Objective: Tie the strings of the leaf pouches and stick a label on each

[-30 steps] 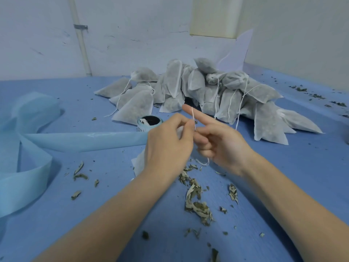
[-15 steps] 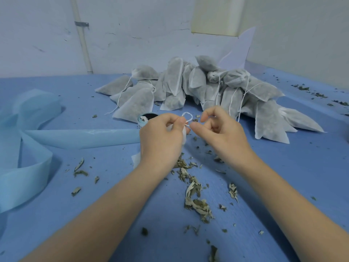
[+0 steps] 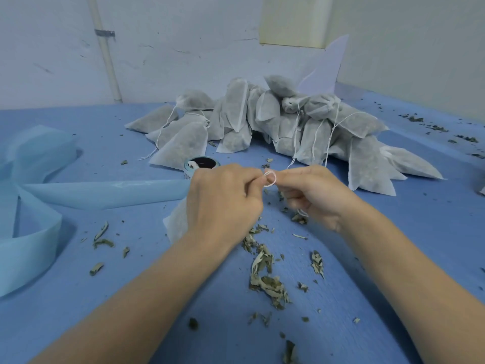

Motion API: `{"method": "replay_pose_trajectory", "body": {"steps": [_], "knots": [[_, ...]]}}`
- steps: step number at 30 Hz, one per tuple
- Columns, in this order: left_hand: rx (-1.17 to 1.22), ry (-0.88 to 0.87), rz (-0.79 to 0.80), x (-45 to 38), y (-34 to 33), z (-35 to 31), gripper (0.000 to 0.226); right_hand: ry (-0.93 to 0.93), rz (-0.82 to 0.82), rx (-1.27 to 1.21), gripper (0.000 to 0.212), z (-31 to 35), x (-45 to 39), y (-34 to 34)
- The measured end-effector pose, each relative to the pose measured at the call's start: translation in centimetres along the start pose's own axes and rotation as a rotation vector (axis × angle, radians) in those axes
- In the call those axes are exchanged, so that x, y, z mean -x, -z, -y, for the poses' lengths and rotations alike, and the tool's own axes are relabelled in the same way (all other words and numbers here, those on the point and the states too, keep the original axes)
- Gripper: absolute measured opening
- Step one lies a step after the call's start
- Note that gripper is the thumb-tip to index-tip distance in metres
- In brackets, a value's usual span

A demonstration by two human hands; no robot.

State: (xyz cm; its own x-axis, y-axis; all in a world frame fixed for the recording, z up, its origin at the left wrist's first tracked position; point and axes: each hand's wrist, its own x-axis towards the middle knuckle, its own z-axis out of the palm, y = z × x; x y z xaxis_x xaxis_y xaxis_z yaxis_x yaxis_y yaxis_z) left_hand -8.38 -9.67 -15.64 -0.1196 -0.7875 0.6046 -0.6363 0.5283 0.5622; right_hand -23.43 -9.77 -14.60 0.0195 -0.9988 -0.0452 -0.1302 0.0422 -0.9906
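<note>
Worn on the head, looking forward and down across the blue table [image 3: 78, 324]. Close over the hands [image 3: 225, 203], wide-angle, with the far wall [image 3: 183, 48] in view.

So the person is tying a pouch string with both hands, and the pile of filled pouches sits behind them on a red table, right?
Not quite: the table is blue, not red, as the head view shows. The rest holds: the left hand and right hand pinch a looped white string, and the pile of filled pouches sits behind them.
</note>
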Motion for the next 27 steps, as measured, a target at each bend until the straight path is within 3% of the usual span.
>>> {"method": "replay_pose_trajectory", "body": {"steps": [4, 7, 10, 14, 17, 24, 27], "knots": [[-0.174, -0.048, -0.034, 0.0, -0.1, 0.0, 0.019, -0.056, 0.016, -0.169, 0.020, 0.2, -0.1, 0.0], [-0.167, -0.047, -0.078, 0.2, -0.2, 0.1, 0.017, -0.003, 0.022, -0.111, 0.023, 0.1, 0.0, 0.0], [-0.039, 0.059, -0.106, 0.3, -0.2, -0.3, 0.013, 0.040, -0.058, -0.020, 0.013, -0.3, -0.1, -0.3], [0.051, 0.225, -0.096, 0.2, -0.2, -0.5, 0.013, 0.027, -0.094, -0.097, 0.017, -0.3, -0.2, -0.5], [0.102, 0.303, -0.052, 0.1, -0.1, -0.7, 0.015, 0.008, -0.003, -0.179, 0.009, -0.1, -0.1, -0.7], [0.215, 0.404, 0.051, -1.0, 0.1, -0.2, 0.020, -0.026, 0.162, -0.357, 0.015, 0.0, 0.1, -1.2], [0.264, 0.319, -0.001, -0.5, -0.2, -0.1, 0.009, -0.046, 0.149, -0.385, 0.019, -0.1, 0.0, -1.4]]}}
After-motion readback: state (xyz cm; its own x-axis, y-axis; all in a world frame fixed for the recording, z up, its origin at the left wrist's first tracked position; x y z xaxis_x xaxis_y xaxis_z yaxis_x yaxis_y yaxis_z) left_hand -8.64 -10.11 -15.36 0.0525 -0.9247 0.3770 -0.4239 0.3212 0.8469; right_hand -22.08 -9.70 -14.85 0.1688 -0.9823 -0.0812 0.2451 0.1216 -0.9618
